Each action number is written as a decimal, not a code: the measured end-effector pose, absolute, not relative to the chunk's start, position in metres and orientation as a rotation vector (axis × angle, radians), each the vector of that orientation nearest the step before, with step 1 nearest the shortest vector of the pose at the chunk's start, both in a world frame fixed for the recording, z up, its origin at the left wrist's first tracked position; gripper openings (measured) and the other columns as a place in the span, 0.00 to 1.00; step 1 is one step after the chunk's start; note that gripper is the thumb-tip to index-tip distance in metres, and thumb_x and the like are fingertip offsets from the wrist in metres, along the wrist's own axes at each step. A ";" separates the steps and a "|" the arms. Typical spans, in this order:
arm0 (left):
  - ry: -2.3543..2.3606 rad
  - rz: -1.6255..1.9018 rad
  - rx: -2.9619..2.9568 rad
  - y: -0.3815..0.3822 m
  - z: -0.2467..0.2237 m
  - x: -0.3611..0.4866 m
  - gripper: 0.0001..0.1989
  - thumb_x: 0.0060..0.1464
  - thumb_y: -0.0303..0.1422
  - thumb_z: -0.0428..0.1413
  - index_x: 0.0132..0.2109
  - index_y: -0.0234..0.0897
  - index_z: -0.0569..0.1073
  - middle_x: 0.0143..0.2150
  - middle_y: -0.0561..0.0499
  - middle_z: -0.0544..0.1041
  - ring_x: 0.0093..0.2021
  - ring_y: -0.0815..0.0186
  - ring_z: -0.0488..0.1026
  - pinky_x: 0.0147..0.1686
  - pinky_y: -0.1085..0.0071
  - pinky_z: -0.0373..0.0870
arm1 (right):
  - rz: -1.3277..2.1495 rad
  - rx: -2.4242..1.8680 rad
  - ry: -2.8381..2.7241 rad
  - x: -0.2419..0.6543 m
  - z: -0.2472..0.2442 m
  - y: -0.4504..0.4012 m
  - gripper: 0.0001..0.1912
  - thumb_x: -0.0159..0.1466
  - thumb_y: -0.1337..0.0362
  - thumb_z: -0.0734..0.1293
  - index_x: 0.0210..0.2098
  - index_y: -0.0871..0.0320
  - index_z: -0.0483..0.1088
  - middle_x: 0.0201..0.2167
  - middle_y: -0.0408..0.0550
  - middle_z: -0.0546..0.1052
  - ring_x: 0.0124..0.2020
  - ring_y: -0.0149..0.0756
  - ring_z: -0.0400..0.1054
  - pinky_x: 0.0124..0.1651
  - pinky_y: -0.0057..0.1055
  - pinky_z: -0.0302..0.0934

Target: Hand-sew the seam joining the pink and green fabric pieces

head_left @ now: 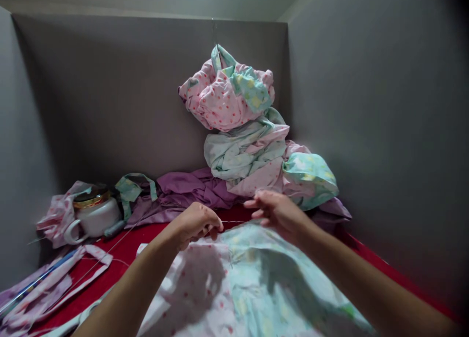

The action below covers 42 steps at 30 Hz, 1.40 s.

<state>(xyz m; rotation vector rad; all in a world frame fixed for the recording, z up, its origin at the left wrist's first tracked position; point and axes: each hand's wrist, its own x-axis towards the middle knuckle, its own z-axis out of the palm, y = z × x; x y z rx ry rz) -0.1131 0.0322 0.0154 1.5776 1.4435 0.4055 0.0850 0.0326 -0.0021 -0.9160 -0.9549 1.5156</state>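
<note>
A thin white thread (234, 221) runs between my two hands, above the far edge of a sewn cloth. My left hand (201, 222) is closed, its fingers curled around the near end of this thread. Fingers bent and slightly apart, my right hand (276, 212) has the other end at its fingertips; its thumb is hidden, and I cannot see a needle. Below both hands lies the cloth, with a pink dotted panel (190, 283) on the left joined to a mint green patterned panel (267, 278) on the right. Shadows of my hands fall across it.
Bundled pink and mint fabric (223, 97) hangs from a hook on the grey back wall, above more heaped fabric (245, 151). Purple cloth (198, 188) lies behind my hands. A white mug (98, 217) and fabric strips (54, 298) are at left on the red surface (146, 237).
</note>
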 end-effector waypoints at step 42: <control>1.351 0.503 1.458 0.050 0.002 -0.136 0.12 0.57 0.34 0.50 0.28 0.31 0.69 0.20 0.57 0.68 0.12 0.79 0.53 0.11 0.80 0.50 | 1.315 -0.638 -0.602 0.169 0.061 0.030 0.15 0.62 0.76 0.54 0.20 0.59 0.58 0.15 0.34 0.46 0.11 0.18 0.39 0.10 0.15 0.37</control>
